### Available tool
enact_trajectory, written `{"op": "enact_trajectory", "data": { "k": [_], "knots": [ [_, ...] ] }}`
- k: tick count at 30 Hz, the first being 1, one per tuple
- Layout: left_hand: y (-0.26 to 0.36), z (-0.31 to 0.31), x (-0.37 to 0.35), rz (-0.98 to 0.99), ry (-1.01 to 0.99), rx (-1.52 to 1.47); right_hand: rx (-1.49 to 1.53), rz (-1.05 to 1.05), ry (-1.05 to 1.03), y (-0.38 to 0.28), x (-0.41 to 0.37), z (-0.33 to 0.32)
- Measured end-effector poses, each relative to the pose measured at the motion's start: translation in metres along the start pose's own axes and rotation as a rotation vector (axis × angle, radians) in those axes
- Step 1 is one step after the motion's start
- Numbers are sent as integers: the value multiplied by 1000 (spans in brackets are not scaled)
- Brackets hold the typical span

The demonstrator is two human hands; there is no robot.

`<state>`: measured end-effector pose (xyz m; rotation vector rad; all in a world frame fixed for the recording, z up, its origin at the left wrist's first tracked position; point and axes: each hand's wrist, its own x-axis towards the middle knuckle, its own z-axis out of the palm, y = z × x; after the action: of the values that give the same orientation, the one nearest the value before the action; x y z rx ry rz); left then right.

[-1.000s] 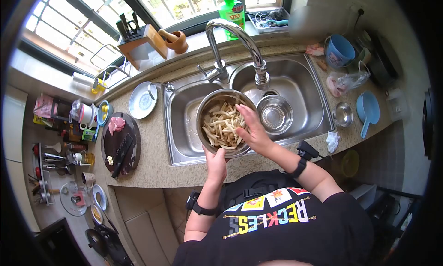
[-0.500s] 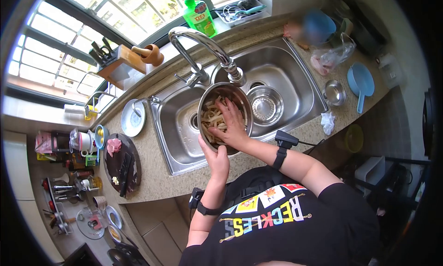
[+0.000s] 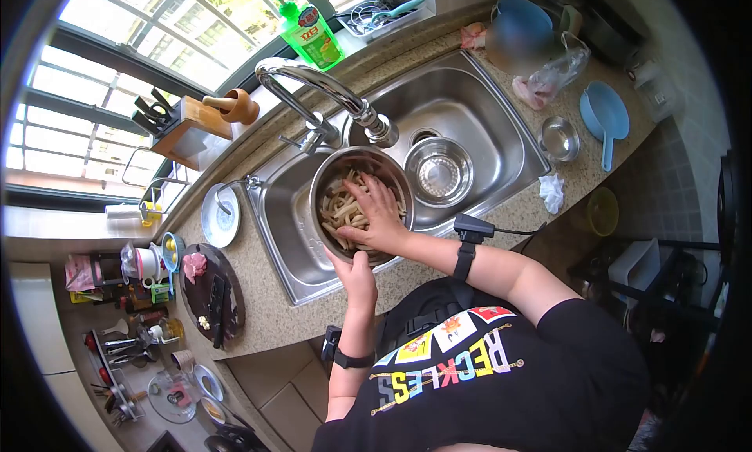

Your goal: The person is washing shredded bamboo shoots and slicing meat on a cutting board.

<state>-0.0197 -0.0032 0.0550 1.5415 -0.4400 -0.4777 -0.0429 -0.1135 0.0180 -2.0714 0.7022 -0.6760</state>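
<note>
A metal bowl point(image 3: 396, 170) is tipped over the left basin, just below the faucet point(image 3: 345, 99). Pale cut strips point(image 3: 341, 206) lie inside it. My left hand point(image 3: 357, 278) grips the bowl's near rim from below, thumb on the edge. Resting on the strips inside the bowl is my right hand point(image 3: 379, 217), palm down with its fingers spread. A round perforated metal bowl point(image 3: 439, 172) sits in the right basin, close beside the tipped one.
On the left counter are a white plate point(image 3: 221, 215) and a dark round board point(image 3: 235, 299) with meat point(image 3: 195, 265) and a cleaver point(image 3: 218, 307). To the right stand a small metal bowl point(image 3: 559, 139), a blue strainer point(image 3: 604, 115) and a plastic bag point(image 3: 552, 80).
The camera view has shifted a little. The bowl and both hands have moved slightly left and down relative to the sink, and my right hand is still on the strips.
</note>
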Motion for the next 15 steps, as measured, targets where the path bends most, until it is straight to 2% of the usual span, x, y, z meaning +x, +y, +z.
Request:
{"op": "enact_trajectory", "data": {
  "k": [2, 5, 7, 8, 9, 11, 15],
  "knots": [
    [-11, -5, 1, -165, 60, -182, -12, 30, -51, -2, -3, -5],
    [-21, -12, 0, -196, 84, -212, -111, 55, -129, -17, -9, -26],
    [-14, -8, 0, -161, 86, -241, -118, 16, -100, -17, -18, -27],
    [-11, -7, 0, -120, 87, -235, -13, 107, -141, -18, -19, -28],
    [-9, -5, 0, -80, 88, -231, -15, 107, -139, -15, -18, -25],
    [-7, -2, -1, -79, 87, -238, 130, 127, -98, -4, -16, -14],
    [-1, 7, -6, -63, 102, -253, 179, 106, -37, -4, -8, -4]
  ]
}}
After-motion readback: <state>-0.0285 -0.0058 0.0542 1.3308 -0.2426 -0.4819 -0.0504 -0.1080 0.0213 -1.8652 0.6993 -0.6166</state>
